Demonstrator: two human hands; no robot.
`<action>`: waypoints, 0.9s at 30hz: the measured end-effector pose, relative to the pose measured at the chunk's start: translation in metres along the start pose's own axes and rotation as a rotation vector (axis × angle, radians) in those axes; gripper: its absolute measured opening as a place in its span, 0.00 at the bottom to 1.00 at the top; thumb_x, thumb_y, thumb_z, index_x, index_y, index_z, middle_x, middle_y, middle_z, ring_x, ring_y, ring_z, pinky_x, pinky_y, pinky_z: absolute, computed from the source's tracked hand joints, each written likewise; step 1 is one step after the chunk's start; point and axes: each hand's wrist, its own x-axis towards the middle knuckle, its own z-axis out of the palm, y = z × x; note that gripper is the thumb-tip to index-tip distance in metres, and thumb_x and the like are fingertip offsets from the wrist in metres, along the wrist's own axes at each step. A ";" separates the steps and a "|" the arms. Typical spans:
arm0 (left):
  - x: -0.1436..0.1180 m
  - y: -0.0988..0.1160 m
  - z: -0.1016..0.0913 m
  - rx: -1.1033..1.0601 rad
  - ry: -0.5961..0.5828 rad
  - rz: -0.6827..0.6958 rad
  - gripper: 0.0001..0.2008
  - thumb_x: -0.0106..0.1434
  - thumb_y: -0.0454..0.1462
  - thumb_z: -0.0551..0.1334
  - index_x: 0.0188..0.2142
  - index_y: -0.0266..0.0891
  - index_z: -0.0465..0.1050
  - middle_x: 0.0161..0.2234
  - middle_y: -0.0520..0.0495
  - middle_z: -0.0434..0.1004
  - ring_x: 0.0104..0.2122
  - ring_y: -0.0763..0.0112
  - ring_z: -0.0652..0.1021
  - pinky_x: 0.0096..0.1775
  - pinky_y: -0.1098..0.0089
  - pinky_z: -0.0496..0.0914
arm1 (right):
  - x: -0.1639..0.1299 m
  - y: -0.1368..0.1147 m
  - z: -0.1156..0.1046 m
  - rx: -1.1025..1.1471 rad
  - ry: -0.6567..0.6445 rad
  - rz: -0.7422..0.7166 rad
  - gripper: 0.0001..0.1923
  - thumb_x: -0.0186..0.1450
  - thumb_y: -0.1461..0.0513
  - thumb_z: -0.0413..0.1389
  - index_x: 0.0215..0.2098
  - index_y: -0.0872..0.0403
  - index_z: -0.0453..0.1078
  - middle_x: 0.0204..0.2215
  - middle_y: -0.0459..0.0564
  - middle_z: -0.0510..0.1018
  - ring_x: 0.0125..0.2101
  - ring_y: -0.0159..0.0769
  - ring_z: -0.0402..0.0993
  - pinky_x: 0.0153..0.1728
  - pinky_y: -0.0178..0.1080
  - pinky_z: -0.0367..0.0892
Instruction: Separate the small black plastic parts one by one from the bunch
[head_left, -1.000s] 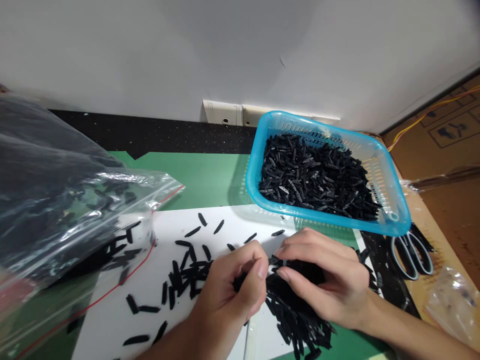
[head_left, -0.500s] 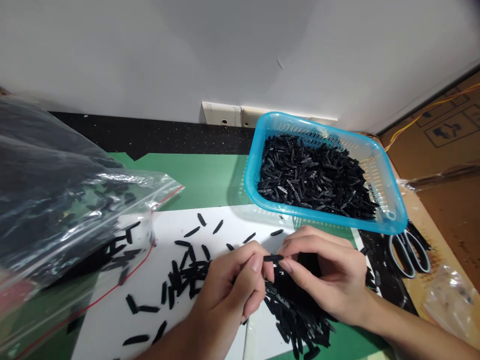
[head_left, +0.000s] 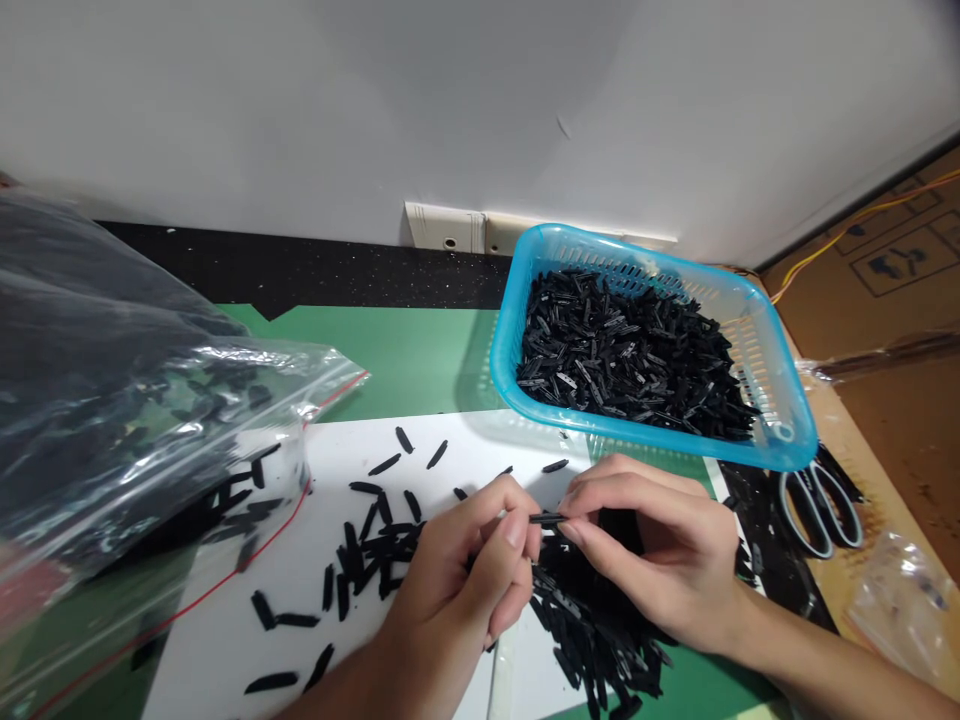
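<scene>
A big clear zip bag (head_left: 127, 400) with a red seal line slumps well off to the left of the left hand (head_left: 465, 580), part-filled with small black pieces; no print on it can be read. Up and to the right of the right hand (head_left: 660, 560) stands a blue slotted basket (head_left: 795, 420), heaped with the same black pieces and just clear of the knuckles. Under both hands lies a white sheet (head_left: 300, 660) on a green mat (head_left: 390, 350). Far right of the right hand, a brown carton (head_left: 900, 250) shows printed handling symbols — too small and skewed to read. Just below and between the hands sits a dense pile of black strips (head_left: 592, 630), the right palm partly over it, while loose strips (head_left: 375, 550) lie scattered on the sheet to the left of the left hand. Right of the right wrist, past the basket's corner, rest scissors (head_left: 821, 505) with pale grey handles.

The smallest thing is the single black strip (head_left: 546, 519) — it is held level between the two hands, above the pile. The left hand pinches its left end with thumb and forefinger, the other fingers curled in. The right hand pinches its right end the same way, fingers bent over the pile.
</scene>
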 end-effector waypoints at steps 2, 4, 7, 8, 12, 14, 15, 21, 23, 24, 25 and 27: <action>0.000 0.000 0.000 0.004 0.008 0.002 0.23 0.82 0.54 0.56 0.35 0.42 0.67 0.18 0.61 0.58 0.19 0.76 0.57 0.25 0.71 0.53 | 0.003 -0.004 -0.005 -0.100 0.004 -0.128 0.09 0.72 0.73 0.65 0.48 0.57 0.80 0.37 0.52 0.86 0.36 0.37 0.83 0.36 0.41 0.78; 0.000 0.000 0.000 0.004 0.016 -0.001 0.22 0.83 0.54 0.55 0.36 0.43 0.67 0.18 0.61 0.59 0.20 0.75 0.57 0.25 0.70 0.54 | 0.008 -0.009 -0.014 -0.328 0.057 -0.291 0.11 0.71 0.74 0.65 0.48 0.57 0.80 0.37 0.52 0.87 0.37 0.39 0.82 0.39 0.43 0.77; -0.002 0.000 0.000 -0.008 0.012 -0.005 0.22 0.83 0.53 0.53 0.37 0.43 0.68 0.18 0.60 0.61 0.20 0.74 0.58 0.26 0.70 0.55 | 0.017 -0.013 -0.032 -0.801 0.253 -0.320 0.13 0.70 0.73 0.69 0.47 0.52 0.81 0.39 0.52 0.89 0.41 0.44 0.80 0.47 0.49 0.72; -0.002 0.000 0.000 -0.004 0.011 -0.002 0.22 0.84 0.53 0.52 0.38 0.43 0.68 0.19 0.60 0.61 0.20 0.74 0.59 0.26 0.70 0.56 | 0.020 -0.013 -0.037 -0.915 0.316 -0.267 0.13 0.71 0.72 0.69 0.48 0.51 0.81 0.41 0.54 0.89 0.43 0.48 0.80 0.50 0.52 0.69; -0.001 0.000 0.001 0.015 0.033 0.010 0.22 0.84 0.54 0.50 0.40 0.43 0.68 0.18 0.60 0.63 0.19 0.75 0.59 0.25 0.72 0.56 | 0.017 -0.014 -0.036 -0.935 0.279 -0.271 0.12 0.71 0.72 0.69 0.49 0.52 0.83 0.47 0.58 0.89 0.45 0.50 0.78 0.49 0.53 0.68; 0.000 0.000 0.003 -0.006 0.052 0.003 0.23 0.83 0.57 0.49 0.42 0.44 0.68 0.18 0.61 0.63 0.18 0.75 0.58 0.24 0.72 0.54 | 0.011 -0.016 -0.025 -0.788 0.120 -0.369 0.11 0.72 0.73 0.67 0.49 0.55 0.83 0.45 0.57 0.88 0.43 0.47 0.77 0.45 0.48 0.71; 0.000 0.000 0.004 -0.018 0.058 0.001 0.25 0.82 0.59 0.48 0.44 0.44 0.68 0.18 0.61 0.63 0.18 0.75 0.57 0.24 0.73 0.53 | 0.008 -0.017 -0.018 -0.697 0.028 -0.387 0.11 0.73 0.73 0.65 0.50 0.57 0.83 0.45 0.57 0.88 0.44 0.45 0.78 0.43 0.46 0.72; -0.004 -0.001 0.009 -0.030 0.051 0.018 0.36 0.76 0.70 0.42 0.52 0.45 0.66 0.20 0.62 0.60 0.20 0.74 0.56 0.23 0.73 0.51 | 0.000 -0.021 0.009 -0.250 -0.156 -0.240 0.10 0.78 0.70 0.62 0.55 0.63 0.82 0.44 0.59 0.86 0.43 0.42 0.79 0.42 0.45 0.76; -0.005 -0.002 0.009 -0.025 0.029 0.017 0.37 0.74 0.72 0.42 0.53 0.45 0.65 0.21 0.62 0.58 0.20 0.73 0.57 0.23 0.73 0.52 | -0.001 -0.021 0.011 -0.220 -0.161 -0.202 0.09 0.77 0.69 0.64 0.53 0.60 0.83 0.44 0.58 0.86 0.42 0.43 0.79 0.41 0.46 0.75; -0.005 -0.002 0.009 -0.020 0.017 0.019 0.38 0.74 0.72 0.42 0.53 0.45 0.65 0.21 0.62 0.57 0.21 0.73 0.57 0.23 0.73 0.53 | -0.002 -0.021 0.012 -0.219 -0.169 -0.190 0.08 0.76 0.68 0.64 0.52 0.59 0.84 0.43 0.58 0.86 0.41 0.43 0.78 0.41 0.47 0.75; -0.005 -0.003 0.008 -0.013 0.004 0.025 0.38 0.74 0.72 0.42 0.53 0.45 0.65 0.21 0.62 0.57 0.21 0.73 0.57 0.23 0.73 0.53 | -0.003 -0.021 0.013 -0.219 -0.172 -0.183 0.07 0.76 0.68 0.65 0.51 0.58 0.84 0.43 0.57 0.86 0.41 0.43 0.79 0.40 0.47 0.75; -0.005 -0.006 0.007 -0.005 -0.013 0.037 0.37 0.75 0.71 0.42 0.54 0.45 0.65 0.21 0.62 0.58 0.21 0.73 0.58 0.24 0.73 0.53 | -0.004 -0.022 0.016 -0.203 -0.153 -0.165 0.07 0.75 0.69 0.66 0.49 0.58 0.84 0.42 0.57 0.86 0.40 0.43 0.80 0.41 0.47 0.75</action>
